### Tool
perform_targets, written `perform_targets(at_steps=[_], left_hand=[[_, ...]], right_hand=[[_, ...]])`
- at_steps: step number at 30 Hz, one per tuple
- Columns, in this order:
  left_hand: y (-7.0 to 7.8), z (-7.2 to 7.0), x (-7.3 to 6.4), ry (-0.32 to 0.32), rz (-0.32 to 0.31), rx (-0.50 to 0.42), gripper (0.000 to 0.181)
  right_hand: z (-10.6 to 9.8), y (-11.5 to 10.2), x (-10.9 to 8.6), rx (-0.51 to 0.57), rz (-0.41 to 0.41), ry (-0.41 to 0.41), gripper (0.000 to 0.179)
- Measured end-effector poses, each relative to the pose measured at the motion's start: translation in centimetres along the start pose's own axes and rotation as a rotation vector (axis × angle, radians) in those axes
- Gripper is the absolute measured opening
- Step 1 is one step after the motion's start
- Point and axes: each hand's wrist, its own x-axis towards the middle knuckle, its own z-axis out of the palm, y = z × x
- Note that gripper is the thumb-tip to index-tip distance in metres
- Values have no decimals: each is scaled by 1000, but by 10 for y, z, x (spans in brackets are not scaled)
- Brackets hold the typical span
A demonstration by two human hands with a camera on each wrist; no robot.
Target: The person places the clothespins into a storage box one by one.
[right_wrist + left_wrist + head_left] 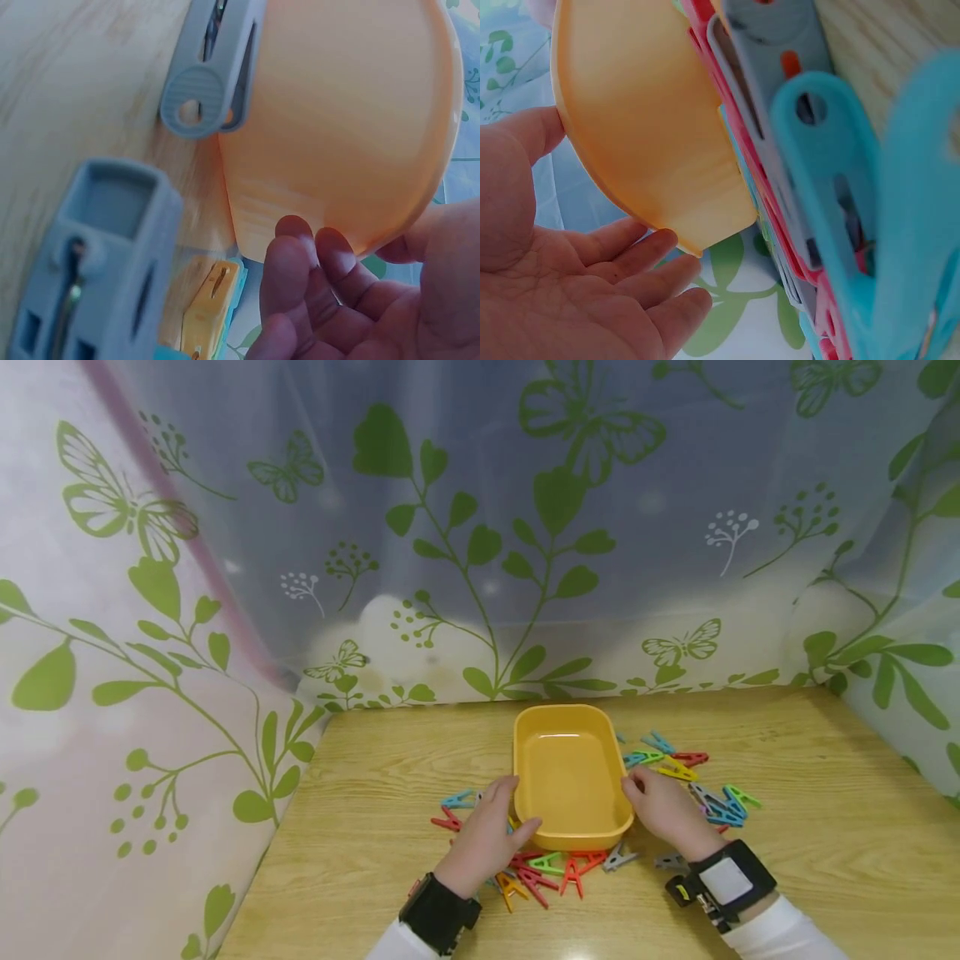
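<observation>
An empty yellow plastic basin (573, 768) sits among scattered clothespins on the table. My left hand (487, 835) is at its near left corner; the thumb touches the rim and the relaxed fingers lie along the outer left side, as the left wrist view shows. On the opposite side, my right hand (671, 806) pinches the rim, its bent fingertips against the outer wall in the right wrist view. Red clothespins (536, 885) and a green clothespin (547, 862) lie in front of the basin. A grey clothespin (214, 67) is close beside its wall.
More clothespins spread to the right, including blue (726, 810) and yellow (677, 768) ones; a blue clothespin (457, 799) lies on the left. The wooden table (360, 860) ends at a leaf-patterned curtain (450, 568) behind and on both sides.
</observation>
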Motion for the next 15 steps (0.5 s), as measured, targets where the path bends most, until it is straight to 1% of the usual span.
perform_targets(at_steps=[3, 6, 8, 10, 13, 15], left_hand=[[-2, 1, 0, 6, 7, 13, 71], [-3, 1, 1, 11, 18, 19, 71], [-3, 1, 1, 12, 22, 22, 71], [-3, 1, 0, 11, 24, 22, 70], [-3, 1, 0, 9, 24, 17, 70], [-3, 1, 0, 8, 24, 14, 70]], right_hand=[[-3, 1, 0, 3, -1, -25, 39], [-12, 5, 2, 14, 13, -30, 45], [-21, 9, 2, -1, 18, -3, 44], [-31, 15, 2, -18, 19, 53, 38], [-44, 27, 4, -78, 21, 129, 33], [-50, 34, 5, -108, 34, 155, 31]])
